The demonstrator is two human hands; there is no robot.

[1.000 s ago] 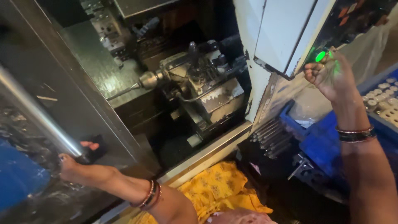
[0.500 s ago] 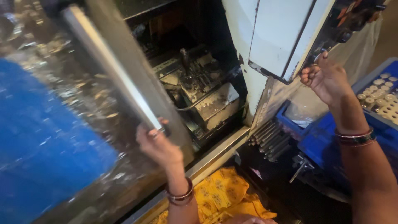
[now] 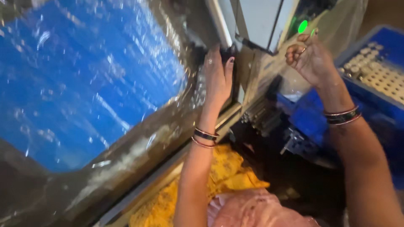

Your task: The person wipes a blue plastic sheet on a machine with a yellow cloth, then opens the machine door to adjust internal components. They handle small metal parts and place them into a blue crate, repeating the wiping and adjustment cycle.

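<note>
Head view looks down on a grey metal sliding machine door (image 3: 139, 138) with a wet blue-tinted window pane (image 3: 84, 80) filling the left. At the door's right edge the left hand (image 3: 218, 77) grips the dark door handle (image 3: 229, 52), fingers wrapped around it. Further right the right hand (image 3: 309, 59), fingers loosely curled and holding nothing, reaches up beside a glowing green round button (image 3: 302, 26) on the control panel. Below it a blue plastic tray (image 3: 378, 46) holds rows of small metal parts.

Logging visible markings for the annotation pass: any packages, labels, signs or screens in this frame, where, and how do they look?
No packages, labels or signs that I can make out.
Control panel: top right, dark, under clear plastic film, with a glowing round green light; any screen on it is too dim to tell.
Right hand: just below that light.
Tray of pale round parts: far right, blue.
</note>
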